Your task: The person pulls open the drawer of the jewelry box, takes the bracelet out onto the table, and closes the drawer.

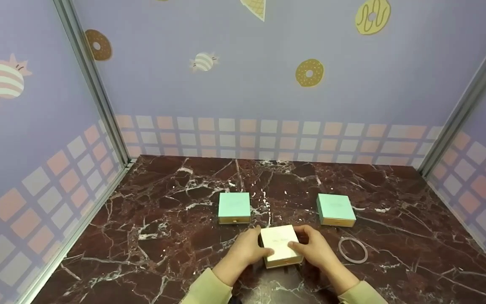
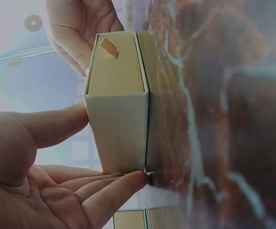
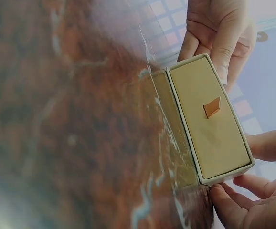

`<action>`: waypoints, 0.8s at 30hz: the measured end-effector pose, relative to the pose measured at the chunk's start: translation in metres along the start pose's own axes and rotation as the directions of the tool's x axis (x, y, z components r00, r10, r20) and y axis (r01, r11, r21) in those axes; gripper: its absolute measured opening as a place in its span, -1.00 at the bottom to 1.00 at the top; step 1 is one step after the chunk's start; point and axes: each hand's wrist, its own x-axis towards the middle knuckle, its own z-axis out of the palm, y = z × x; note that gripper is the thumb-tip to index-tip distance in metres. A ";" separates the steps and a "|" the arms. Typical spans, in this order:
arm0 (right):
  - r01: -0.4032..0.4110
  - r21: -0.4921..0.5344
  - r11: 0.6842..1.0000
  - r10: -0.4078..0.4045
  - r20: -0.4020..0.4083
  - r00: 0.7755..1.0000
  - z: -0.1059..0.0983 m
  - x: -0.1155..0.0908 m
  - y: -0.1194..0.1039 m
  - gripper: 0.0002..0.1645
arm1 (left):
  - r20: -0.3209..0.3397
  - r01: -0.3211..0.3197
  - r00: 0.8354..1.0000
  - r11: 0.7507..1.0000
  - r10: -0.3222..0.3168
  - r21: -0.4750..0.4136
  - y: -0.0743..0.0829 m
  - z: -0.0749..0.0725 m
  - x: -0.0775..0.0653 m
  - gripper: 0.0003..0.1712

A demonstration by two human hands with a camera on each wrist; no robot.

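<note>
A pale cream drawer box (image 1: 280, 242) with faint lettering on its lid sits on the table in front of the person. Its tan drawer front (image 3: 209, 124), fitted with a small orange pull tab (image 3: 212, 108), faces the person and is closed. The left hand (image 1: 246, 248) grips the box's left side, thumb on the top near the front corner, fingers along the side wall. From the right, the right hand (image 1: 314, 245) holds it likewise, thumb on top and fingers around the far right side. The left wrist view shows the left fingertips (image 2: 138, 179) low against the box, by the tabletop.
Two mint-green drawer boxes stand farther back, one to the left (image 1: 234, 207) and one to the right (image 1: 336, 209). A pale ring (image 1: 353, 250) lies right of the right hand. Patterned panels (image 1: 268, 97) enclose the dark red marbled table (image 1: 163, 211) at the back and sides.
</note>
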 end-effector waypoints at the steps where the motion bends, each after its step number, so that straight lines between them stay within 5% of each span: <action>1: 0.003 -0.002 1.000 -0.003 0.003 1.000 0.000 0.000 0.001 -0.47 | 0.007 0.005 1.000 1.000 -0.005 -0.001 -0.001 0.000 0.000 -0.02; 5: 0.008 -0.014 1.000 -0.008 0.013 1.000 0.000 0.002 0.003 -0.47 | 0.016 0.001 1.000 1.000 -0.002 0.007 -0.002 -0.001 0.002 -0.03; 15: 0.063 -0.022 0.998 -0.059 0.136 0.989 -0.002 0.005 0.008 -0.45 | -0.006 -0.076 0.997 0.997 0.076 0.009 -0.005 -0.002 0.002 -0.62; 24: 0.201 0.005 0.980 -0.195 0.257 0.946 -0.005 0.008 0.015 -0.47 | 0.042 -0.085 0.995 0.996 0.085 -0.008 -0.006 -0.002 0.005 -0.51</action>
